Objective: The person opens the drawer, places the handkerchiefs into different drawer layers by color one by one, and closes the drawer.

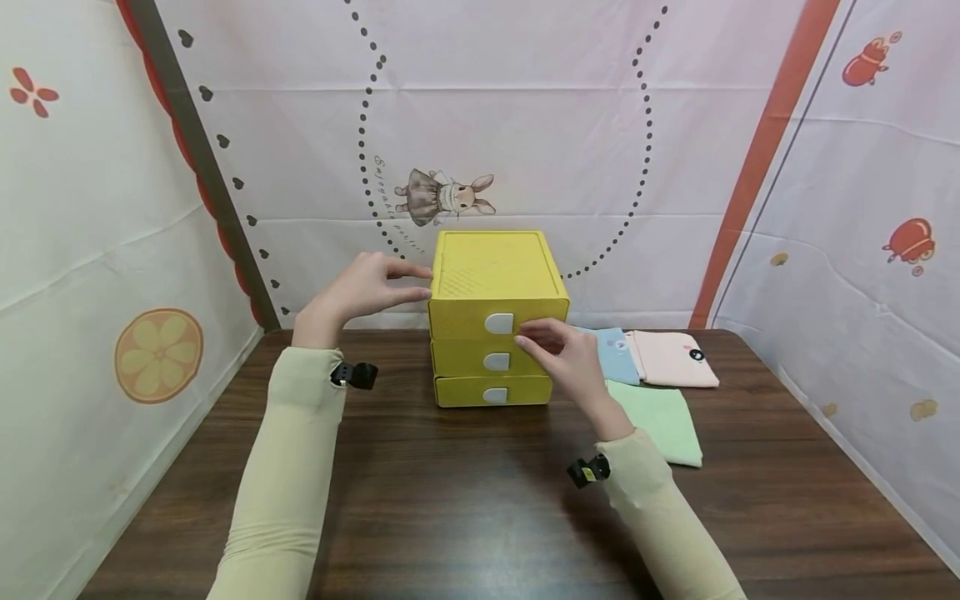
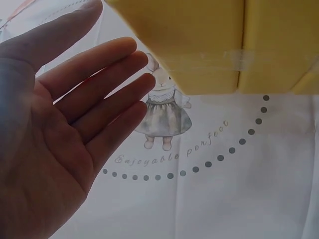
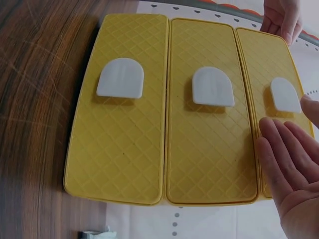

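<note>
**Hands at the Yellow Drawer Unit**

At the desk's far edge, centred, stands the yellow drawer unit (image 1: 495,321), three drawers shut. Left hand (image 1: 367,287): fingers straight and relaxed, tips at the unit's upper left corner. Right hand (image 1: 566,354): fingers extended together, flat against the top drawer front beside its white handle (image 1: 498,322). Folded cloths (image 1: 660,375) lie near the right edge.

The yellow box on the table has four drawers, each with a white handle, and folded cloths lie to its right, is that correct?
Not quite: the yellow box has three drawers, not four. The right wrist view shows three fronts side by side, each with a white handle. The folded cloths do lie to its right.
</note>
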A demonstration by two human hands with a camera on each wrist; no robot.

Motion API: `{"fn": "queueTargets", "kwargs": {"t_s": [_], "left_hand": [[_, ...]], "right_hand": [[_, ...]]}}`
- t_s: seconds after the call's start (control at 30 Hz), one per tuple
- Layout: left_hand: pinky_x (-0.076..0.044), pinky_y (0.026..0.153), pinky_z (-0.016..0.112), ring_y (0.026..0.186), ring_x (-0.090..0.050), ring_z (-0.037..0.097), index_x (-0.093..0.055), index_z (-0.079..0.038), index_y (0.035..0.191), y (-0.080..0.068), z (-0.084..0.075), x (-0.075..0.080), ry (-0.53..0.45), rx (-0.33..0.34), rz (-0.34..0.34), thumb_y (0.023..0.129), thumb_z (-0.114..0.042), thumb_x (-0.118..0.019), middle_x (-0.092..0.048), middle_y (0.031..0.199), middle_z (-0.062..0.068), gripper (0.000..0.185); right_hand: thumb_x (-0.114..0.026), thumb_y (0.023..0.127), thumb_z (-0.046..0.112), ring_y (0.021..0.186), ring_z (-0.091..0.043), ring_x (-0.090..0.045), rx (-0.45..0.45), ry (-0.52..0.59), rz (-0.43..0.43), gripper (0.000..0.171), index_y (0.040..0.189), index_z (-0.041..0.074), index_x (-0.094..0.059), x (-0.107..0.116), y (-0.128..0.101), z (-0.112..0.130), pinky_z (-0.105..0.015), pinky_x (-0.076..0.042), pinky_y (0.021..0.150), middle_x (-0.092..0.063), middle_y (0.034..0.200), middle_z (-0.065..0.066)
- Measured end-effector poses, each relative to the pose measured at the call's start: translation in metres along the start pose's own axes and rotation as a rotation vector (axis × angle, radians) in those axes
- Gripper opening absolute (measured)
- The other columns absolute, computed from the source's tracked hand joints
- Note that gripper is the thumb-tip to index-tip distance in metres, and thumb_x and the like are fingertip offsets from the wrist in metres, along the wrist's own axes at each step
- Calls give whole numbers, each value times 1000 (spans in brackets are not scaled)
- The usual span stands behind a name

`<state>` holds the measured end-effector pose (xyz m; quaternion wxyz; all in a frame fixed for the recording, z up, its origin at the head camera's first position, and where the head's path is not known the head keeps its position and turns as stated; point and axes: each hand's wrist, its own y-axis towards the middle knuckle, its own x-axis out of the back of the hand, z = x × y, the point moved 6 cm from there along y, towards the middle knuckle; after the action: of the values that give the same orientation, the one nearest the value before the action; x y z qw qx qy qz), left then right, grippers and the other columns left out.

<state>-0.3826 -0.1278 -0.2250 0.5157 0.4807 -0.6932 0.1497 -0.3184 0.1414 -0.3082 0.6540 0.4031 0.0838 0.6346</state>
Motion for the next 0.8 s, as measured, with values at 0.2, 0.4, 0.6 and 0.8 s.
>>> {"fn": "queueTargets", "kwargs": {"t_s": [0.2,0.4,0.6,0.8], "left_hand": [[-50,86,38,101,-63,14,-69,-22,117,4,3,-1,-41,19,4,83,-47,-69,-68,116,0,42],[-50,87,38,102,-63,14,-69,-23,117,6,6,-2,-84,27,13,83,-45,-70,-68,116,-1,41],[-50,87,39,102,-63,16,-70,-21,116,9,6,-2,-104,25,21,82,-43,-72,-69,115,1,40],[-49,91,42,108,-62,19,-70,-19,116,10,5,-2,-117,35,48,82,-42,-72,-68,117,2,41]], "right_hand": [[-70,86,15,86,-25,-70,-18,-6,8,24,103,-2,-70,0,0,24,-36,-57,74,-72,96,-14],[-70,87,27,85,-16,-70,-14,-4,0,25,102,7,-71,-4,3,10,-27,-56,74,-73,96,-6],[-70,85,35,84,-9,-70,-25,7,-19,27,101,12,-72,-6,4,0,-24,-56,74,-74,94,-1],[-72,84,32,82,-11,-70,-42,25,-35,25,99,12,-73,-8,7,-3,-23,-55,73,-74,92,-3]]}}
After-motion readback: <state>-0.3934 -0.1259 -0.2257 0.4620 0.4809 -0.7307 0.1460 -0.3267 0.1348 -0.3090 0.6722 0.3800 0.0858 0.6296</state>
